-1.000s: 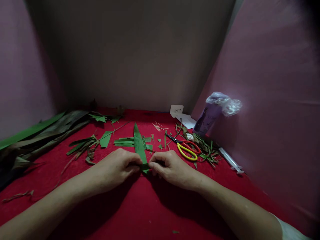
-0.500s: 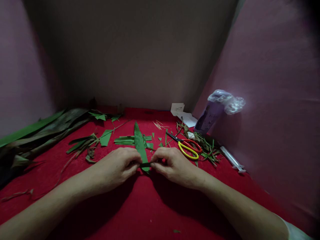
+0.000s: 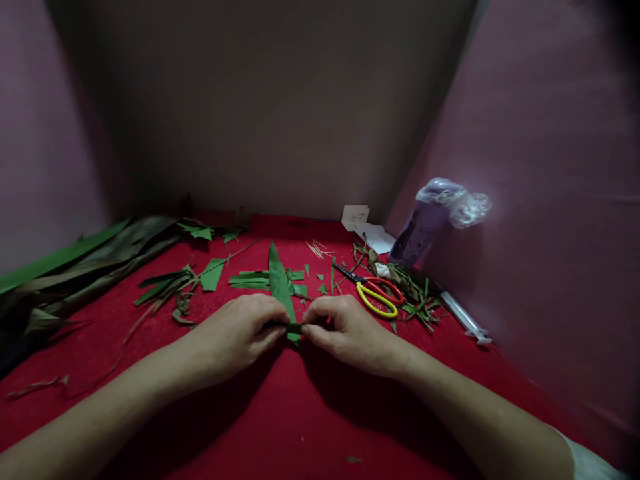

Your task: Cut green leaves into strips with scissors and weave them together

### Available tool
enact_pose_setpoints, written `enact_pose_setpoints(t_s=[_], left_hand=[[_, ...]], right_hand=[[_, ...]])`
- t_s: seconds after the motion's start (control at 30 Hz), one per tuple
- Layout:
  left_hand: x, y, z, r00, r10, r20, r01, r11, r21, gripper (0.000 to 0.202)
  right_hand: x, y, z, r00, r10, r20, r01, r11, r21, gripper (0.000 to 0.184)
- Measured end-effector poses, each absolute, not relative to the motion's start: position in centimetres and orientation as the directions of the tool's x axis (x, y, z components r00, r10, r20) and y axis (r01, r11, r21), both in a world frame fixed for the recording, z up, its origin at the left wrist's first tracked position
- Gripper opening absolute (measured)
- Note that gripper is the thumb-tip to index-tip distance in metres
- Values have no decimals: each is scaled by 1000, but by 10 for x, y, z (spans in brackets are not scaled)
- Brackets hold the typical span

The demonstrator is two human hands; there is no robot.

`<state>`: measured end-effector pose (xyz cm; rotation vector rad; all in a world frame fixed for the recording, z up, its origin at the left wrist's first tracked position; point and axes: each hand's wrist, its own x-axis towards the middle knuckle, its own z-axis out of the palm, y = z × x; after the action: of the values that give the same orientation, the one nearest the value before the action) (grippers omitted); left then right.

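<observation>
the narrow green strip lies directly between the two sets of fingertips, its long axis running left to right, across the near end of the pointed leaf. the leaf's own axis points away from the person, roughly square to the strip. the left hand has thumb and fingers pinched on the strip's left end; the right hand pinches the right end. the left fingertips are the nearer to the leaf, overlapping its left edge in this view; whether they press on it cannot be determined.

materials: the strip appears dark, slim and folded, though the fold is too small to confirm. the leaf is flat, smooth and tapered to a sharp far tip. flat, straight-edged leaf pieces lie beyond the left hand on red cloth. scissors, with one yellow and one red handle loop, lie beyond the right hand, beside a tangle of dry, stringy trimmings.
</observation>
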<state>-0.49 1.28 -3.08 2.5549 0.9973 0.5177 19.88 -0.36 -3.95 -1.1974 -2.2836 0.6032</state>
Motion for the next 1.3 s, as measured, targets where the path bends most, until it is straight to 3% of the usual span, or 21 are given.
enact_pose_setpoints(t_s=[0.57,1.13,1.3], left_hand=[[-1,11,-32,648,730,218,610,-669,424,18],[1,16,-39,665,716,212,578,-673,462,18],[2,17,-41,676,710,198,594,-684,424,19]], right_hand=[[198,-3,-40,-506,818,273,630,566,-532,9],[200,-1,-44,-523,825,214,665,552,-503,10],[200,-1,-43,-532,818,220,664,564,-490,14]])
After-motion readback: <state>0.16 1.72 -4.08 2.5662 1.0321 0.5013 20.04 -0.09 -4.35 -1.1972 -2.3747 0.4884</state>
